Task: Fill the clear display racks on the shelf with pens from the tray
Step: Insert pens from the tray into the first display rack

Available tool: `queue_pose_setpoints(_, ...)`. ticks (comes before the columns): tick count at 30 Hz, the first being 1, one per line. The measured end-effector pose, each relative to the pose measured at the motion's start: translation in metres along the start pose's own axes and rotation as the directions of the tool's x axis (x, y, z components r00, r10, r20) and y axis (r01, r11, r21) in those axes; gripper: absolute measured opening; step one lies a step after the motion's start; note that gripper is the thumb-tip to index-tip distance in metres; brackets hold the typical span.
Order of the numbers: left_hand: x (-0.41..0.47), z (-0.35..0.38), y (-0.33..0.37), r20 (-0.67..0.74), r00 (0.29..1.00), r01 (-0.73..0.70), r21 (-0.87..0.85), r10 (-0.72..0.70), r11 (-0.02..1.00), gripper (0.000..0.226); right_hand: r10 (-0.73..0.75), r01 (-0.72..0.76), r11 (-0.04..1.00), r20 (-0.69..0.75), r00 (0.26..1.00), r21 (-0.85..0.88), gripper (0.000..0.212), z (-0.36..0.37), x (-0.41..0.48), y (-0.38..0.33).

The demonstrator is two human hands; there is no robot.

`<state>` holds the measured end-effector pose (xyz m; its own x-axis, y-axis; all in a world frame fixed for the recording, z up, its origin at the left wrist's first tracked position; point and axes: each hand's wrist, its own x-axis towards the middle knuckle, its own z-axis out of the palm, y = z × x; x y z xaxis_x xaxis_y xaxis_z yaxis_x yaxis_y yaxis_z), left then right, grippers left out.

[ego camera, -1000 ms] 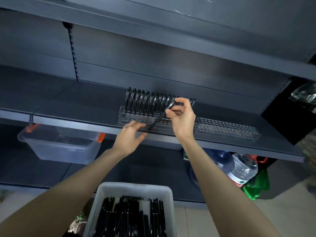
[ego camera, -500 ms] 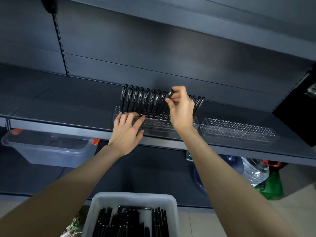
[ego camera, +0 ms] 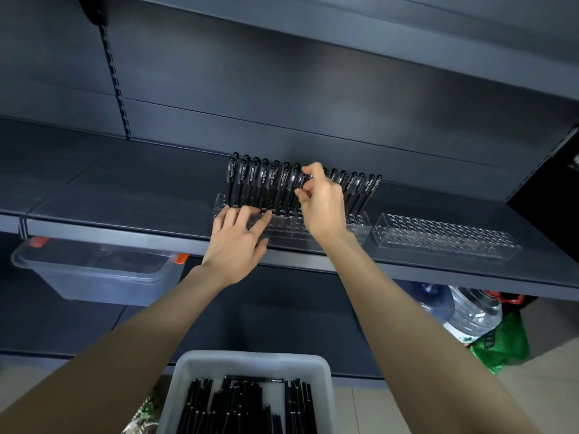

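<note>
Shelf [ego camera: 125, 189], dark grey.
Left hand [ego camera: 236, 242]: fingers straight and spread, resting on the front of the part-filled clear rack [ego camera: 360, 227].
Right hand [ego camera: 324, 205]: fingertips pinching an upright black pen [ego camera: 300, 182] in that rack.
Empty clear rack [ego camera: 445, 238]: just beside it, to the right.
Tray [ego camera: 250, 360]: below, holding black pens.

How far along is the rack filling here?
Done: the back rows of the left clear plastic rack hold upright black pens. In hand: the right hand pinches one black pen among them while the left hand rests straight fingers on that rack. Left: its front holes, the empty right clear rack, and many black pens lying in the grey plastic tray.
</note>
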<state>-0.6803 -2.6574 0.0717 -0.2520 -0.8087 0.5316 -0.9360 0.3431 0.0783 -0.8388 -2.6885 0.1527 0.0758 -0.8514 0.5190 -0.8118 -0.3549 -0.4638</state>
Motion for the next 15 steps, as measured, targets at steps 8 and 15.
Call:
queue_pose_setpoints(8, -0.004, -0.017, -0.002, 0.003, 1.000, -0.025, -0.047, 0.025, 0.999, 0.044, 0.075, -0.075, 0.997, 0.012, 0.997, 0.000, 0.053, -0.010, -0.012, -0.002)
queue_pose_setpoints(15, -0.074, -0.012, 0.007, 0.081, 0.995, 0.069, -0.197, -0.054, 0.978, 0.044, 0.162, -0.169, 0.984, 0.126, 0.979, 0.047, 0.040, 0.008, -0.098, 0.007)
